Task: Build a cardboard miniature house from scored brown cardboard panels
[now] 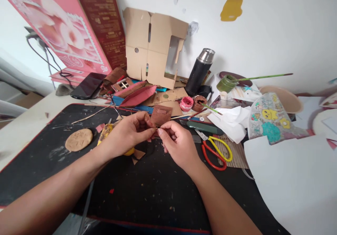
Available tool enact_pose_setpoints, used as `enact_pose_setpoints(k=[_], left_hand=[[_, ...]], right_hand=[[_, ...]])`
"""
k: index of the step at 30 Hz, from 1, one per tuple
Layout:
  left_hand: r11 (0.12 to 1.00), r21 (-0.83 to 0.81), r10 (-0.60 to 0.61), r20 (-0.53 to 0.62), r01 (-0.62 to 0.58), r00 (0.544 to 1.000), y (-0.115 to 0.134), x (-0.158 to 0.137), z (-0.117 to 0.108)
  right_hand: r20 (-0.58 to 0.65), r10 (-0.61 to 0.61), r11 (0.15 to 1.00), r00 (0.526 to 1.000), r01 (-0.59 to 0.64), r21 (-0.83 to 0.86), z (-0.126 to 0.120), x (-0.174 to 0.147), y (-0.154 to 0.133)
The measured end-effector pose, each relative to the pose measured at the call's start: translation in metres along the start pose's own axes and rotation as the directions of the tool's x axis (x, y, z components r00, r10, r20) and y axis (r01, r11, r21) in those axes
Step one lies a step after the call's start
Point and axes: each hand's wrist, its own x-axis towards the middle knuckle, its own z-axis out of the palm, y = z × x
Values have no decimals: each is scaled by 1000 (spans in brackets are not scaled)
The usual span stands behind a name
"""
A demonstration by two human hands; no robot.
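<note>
Now, narrow pinches on both sides: the left hand (131, 133) and the right hand (180, 143) meet fingertip to fingertip, fingers closed on a tiny piece (157, 128), mostly hidden, above the dark tabletop (158, 196). Just beyond them, a reddish-brown panel (161, 114)! Below the left wrist, a yellow-patterned object (105, 133), partly covered; farther left, a round tan disc (79, 140). Over on the right, scissors (211, 139) with red and yellow handles. Farther back, a pink paint pot (186, 105), a black flask (198, 73) and, upright, cut cardboard (160, 41).
</note>
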Motion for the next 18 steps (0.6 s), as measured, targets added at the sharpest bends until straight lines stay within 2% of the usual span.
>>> enact_pose_setpoints(k=[12, 18], left_hand=[[999, 9, -37, 57, 37, 998, 3, -1, -1], [998, 57, -16, 18, 15, 1000, 4, -1, 1]], right_hand=[[-32, -11, 1000, 999, 10, -30, 0, 1, 4], [-16, 0, 1000, 1000, 0, -10, 1, 0, 3]])
